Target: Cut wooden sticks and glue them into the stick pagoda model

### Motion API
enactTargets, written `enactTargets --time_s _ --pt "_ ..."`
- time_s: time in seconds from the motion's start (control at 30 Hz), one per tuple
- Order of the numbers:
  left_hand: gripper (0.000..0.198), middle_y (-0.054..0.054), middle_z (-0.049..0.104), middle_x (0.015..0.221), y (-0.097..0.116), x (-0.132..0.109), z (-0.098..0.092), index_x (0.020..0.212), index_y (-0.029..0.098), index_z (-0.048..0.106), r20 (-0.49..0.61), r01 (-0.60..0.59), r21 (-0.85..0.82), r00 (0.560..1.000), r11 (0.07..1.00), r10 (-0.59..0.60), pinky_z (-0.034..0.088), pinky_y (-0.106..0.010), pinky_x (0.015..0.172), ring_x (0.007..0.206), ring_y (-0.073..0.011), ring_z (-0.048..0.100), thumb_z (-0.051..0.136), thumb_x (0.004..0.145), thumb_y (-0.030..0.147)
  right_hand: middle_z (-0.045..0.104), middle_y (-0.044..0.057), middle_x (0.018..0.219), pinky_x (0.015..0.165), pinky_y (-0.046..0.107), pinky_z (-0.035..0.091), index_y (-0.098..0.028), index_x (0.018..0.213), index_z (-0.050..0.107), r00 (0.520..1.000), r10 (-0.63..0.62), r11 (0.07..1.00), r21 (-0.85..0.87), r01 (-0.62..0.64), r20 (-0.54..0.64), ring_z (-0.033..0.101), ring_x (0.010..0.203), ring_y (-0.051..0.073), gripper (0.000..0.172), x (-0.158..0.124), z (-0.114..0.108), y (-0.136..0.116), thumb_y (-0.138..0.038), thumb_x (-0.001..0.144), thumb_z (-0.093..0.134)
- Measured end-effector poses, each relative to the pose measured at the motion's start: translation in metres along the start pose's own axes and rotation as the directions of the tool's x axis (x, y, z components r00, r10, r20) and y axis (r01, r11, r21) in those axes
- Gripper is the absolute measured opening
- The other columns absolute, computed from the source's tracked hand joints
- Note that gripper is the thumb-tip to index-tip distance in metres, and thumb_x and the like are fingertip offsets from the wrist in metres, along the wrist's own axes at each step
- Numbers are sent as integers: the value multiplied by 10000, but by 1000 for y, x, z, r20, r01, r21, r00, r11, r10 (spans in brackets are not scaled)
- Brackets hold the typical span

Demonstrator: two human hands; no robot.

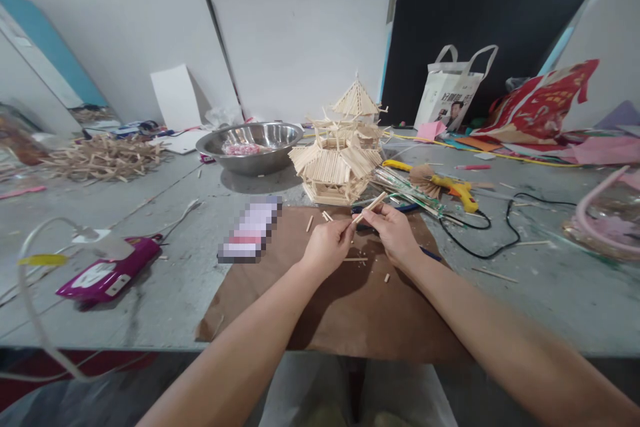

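Pale partition boards (300, 47) are set behind a grey worktable (530, 310). From the head camera, thin wooden sticks (375, 204) are seen held above a brown sheet (390, 327), spread there presumably so that the tabletop is shielded. Their near end is pinched by the closed fingertips of the left hand (327, 245); farther along, they are gripped by the right hand's (394, 232) fingers, a two-point hold by which they are probably kept steady and aligned. Short stick pieces (387, 277) are scattered below. Just beyond, a stick-built pavilion model (340, 170) is stood, and a yellow glue gun (465, 196) is laid to the right, likely for easy reach.
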State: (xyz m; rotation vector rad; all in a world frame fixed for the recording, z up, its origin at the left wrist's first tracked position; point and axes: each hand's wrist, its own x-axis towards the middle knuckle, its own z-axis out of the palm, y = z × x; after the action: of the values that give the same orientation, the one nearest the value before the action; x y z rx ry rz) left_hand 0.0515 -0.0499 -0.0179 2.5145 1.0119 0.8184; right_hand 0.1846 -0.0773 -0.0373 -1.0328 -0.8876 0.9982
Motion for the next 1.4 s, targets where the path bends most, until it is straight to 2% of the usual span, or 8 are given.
enactTargets --time_s 0.23,0.63,1.0,1.4 --pt "284 -6 523 537 0 -1 0 719 157 610 -8 -3 -24 1000 1000 2 278 -190 493 485 -85 427 361 808 259 663 2 649 639 292 466 -178 698 546 1000 1 1000 0 -1 6 618 658 160 176 0 1 -2 -328 633 612" --pt "311 -5 501 509 -3 0 1 642 154 580 21 19 16 1000 1000 -19 254 -192 473 471 -85 412 352 810 285 658 3 647 653 303 467 -179 735 564 1000 -19 997 -73 20 18 605 608 150 210 2 -2 1 -359 636 605" --pt "315 10 465 485 -5 0 3 574 156 520 1 -22 -4 1000 1000 22 241 -196 471 446 -78 381 351 815 269 661 5 660 640 291 464 -178 718 574 1000 -8 998 -60 8 16 602 620 148 179 1 -2 -1 -334 638 610" --pt "296 12 465 488 -5 -1 3 576 154 510 -10 -55 57 998 997 56 241 -192 466 448 -77 381 356 810 249 658 4 659 642 279 462 -165 731 573 999 -20 997 -68 22 27 591 592 129 167 2 -3 1 -311 654 602"
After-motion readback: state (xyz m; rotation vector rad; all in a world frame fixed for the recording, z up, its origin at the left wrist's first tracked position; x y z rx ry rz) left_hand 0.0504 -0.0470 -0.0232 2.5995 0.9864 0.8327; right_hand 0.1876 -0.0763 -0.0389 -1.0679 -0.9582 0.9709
